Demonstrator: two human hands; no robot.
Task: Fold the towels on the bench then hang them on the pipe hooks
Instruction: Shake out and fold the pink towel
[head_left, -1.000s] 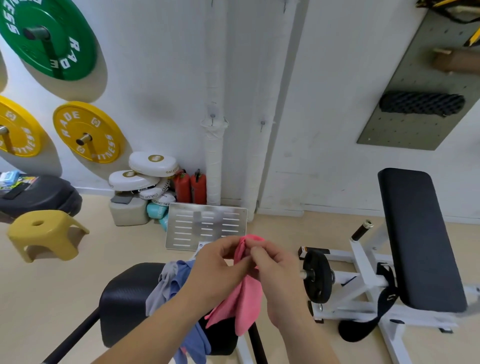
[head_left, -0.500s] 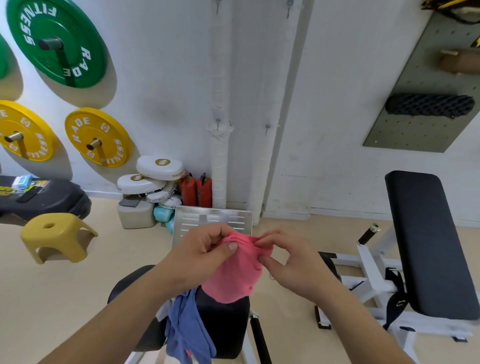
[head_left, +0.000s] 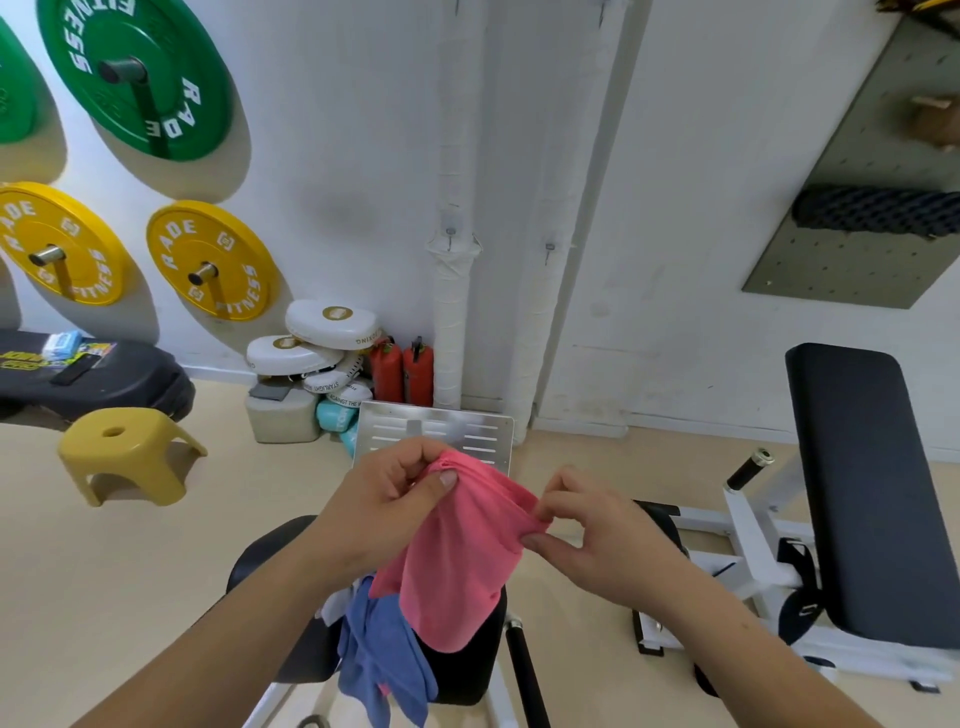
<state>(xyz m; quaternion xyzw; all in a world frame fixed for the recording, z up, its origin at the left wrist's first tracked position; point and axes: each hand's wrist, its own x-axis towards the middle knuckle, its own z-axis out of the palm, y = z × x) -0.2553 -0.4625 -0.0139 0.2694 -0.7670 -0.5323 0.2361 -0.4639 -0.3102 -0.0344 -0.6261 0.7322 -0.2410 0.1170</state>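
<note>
— Bench (head_left: 270, 551) and pipe (head_left: 449, 322): what's on them?
— Nothing hangs on the pipe. A blue towel (head_left: 384, 654) lies crumpled on the bench, and the pink towel (head_left: 457, 561) is held up just above it, its tail hanging against the pad.
— Hands?
— A second ago they pinched close together. Now the left hand (head_left: 384, 499) and right hand (head_left: 597, 530) have drawn apart, each pinching the top edge and stretching it open.
— Meaning?
— Folding is only starting, I'd judge; the hooks (head_left: 450, 234) wait empty

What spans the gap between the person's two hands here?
In the head view, the pink towel stretches from the left hand to the right hand, each pinching an edge.
</note>
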